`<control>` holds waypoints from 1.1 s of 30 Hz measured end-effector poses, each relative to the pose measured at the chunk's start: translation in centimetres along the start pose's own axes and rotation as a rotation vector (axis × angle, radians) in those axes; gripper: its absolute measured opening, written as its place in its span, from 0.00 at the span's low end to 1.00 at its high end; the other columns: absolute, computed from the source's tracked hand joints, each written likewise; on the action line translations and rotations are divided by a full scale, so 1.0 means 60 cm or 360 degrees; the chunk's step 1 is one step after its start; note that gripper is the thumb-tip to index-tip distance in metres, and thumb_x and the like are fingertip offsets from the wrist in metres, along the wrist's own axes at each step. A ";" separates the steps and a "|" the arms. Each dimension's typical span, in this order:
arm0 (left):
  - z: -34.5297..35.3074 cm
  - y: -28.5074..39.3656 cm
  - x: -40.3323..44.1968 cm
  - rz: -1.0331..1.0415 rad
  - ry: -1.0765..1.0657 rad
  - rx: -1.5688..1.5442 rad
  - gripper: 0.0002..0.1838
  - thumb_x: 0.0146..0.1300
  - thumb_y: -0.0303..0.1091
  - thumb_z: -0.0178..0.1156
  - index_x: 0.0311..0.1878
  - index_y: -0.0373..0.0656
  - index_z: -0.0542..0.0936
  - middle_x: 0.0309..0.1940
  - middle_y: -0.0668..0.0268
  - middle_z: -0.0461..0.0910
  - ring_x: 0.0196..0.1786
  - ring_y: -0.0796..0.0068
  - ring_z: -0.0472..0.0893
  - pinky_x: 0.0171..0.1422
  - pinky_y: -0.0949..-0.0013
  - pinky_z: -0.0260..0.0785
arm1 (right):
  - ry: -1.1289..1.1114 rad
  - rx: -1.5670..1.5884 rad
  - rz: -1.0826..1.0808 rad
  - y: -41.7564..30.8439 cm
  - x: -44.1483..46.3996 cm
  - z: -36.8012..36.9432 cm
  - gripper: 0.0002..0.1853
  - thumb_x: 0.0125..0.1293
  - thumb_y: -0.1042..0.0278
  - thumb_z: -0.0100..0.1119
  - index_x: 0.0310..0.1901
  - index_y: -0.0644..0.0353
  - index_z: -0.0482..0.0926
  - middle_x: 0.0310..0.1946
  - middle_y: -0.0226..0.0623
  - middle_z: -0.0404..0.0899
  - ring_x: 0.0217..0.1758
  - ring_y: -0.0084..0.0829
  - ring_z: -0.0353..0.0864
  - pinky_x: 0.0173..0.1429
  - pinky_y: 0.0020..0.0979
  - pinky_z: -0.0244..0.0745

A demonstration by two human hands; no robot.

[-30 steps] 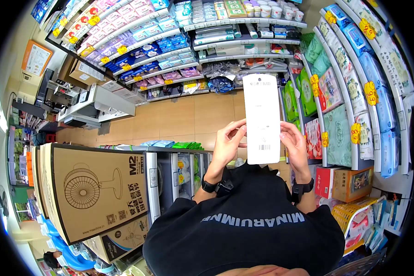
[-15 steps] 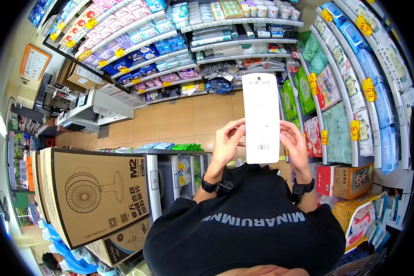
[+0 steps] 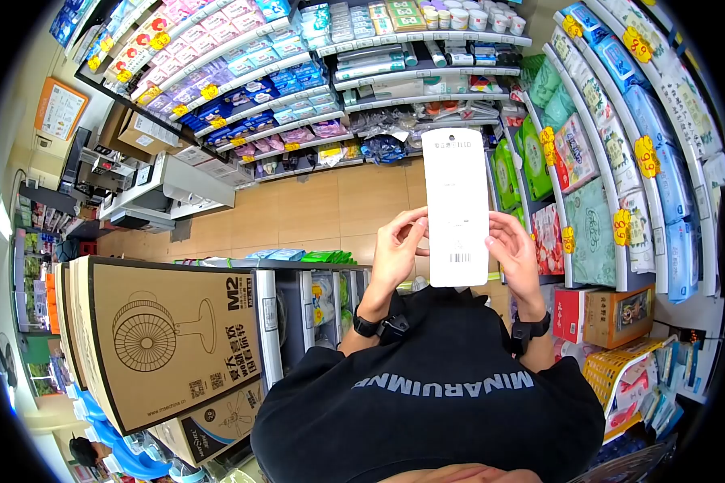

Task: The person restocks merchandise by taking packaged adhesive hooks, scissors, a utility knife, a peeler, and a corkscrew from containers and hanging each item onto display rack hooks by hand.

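Observation:
A long white card (image 3: 457, 201) with rounded corners, a small hole at the top and a barcode near the bottom is held upright in front of the dark shirt. My left hand (image 3: 400, 251) grips its left edge, thumb and fingers pinched there. At the right edge, my right hand (image 3: 514, 249) has its thumb on the card's face, with the fingers curled beside and behind it. Black bands circle both wrists.
Shelves of packaged goods (image 3: 427, 80) curve across the back; more shelves (image 3: 600, 185) rise at the right. A large fan box (image 3: 169, 338) stands at the left. A yellow basket (image 3: 612, 374) is at the lower right. A person's head (image 3: 84, 451) shows at the lower left.
The card has shifted very slightly left and its print reads more clearly. My right thumb has moved a little onto its edge. Both hands still hold it.

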State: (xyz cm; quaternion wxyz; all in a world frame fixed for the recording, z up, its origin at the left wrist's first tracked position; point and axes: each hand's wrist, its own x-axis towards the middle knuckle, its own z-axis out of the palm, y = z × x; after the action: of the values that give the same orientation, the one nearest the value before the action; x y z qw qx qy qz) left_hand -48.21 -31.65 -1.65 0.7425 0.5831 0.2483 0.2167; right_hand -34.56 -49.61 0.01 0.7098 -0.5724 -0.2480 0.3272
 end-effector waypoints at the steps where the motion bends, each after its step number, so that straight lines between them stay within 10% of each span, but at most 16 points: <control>1: 0.000 -0.001 0.000 -0.0001 -0.0001 0.0000 0.15 0.76 0.30 0.55 0.60 0.34 0.80 0.44 0.62 0.85 0.44 0.78 0.84 0.39 0.73 0.84 | 0.0001 0.0000 0.0001 0.001 0.000 -0.001 0.22 0.68 0.83 0.59 0.63 0.71 0.70 0.53 0.40 0.77 0.56 0.25 0.77 0.64 0.27 0.72; 22: -0.002 -0.010 -0.001 0.0053 -0.0161 0.0019 0.16 0.73 0.28 0.58 0.61 0.34 0.78 0.53 0.63 0.78 0.48 0.78 0.83 0.42 0.74 0.85 | 0.0017 0.0030 0.0059 0.033 0.002 -0.010 0.24 0.64 0.85 0.62 0.62 0.71 0.70 0.51 0.38 0.77 0.52 0.23 0.78 0.59 0.24 0.75; 33: 0.015 -0.023 -0.020 -0.0228 -0.0445 0.0085 0.28 0.79 0.46 0.51 0.73 0.38 0.64 0.63 0.53 0.74 0.61 0.65 0.79 0.57 0.58 0.80 | -0.0102 -0.0077 0.0231 0.038 -0.007 -0.001 0.27 0.65 0.80 0.66 0.65 0.65 0.70 0.52 0.37 0.78 0.57 0.26 0.78 0.63 0.28 0.76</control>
State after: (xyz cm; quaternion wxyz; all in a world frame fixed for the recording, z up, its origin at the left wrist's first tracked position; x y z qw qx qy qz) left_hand -48.54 -33.34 -2.66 0.7677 0.6079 0.1891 0.0733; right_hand -35.18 -49.68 -2.23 0.6619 -0.5950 -0.2364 0.3898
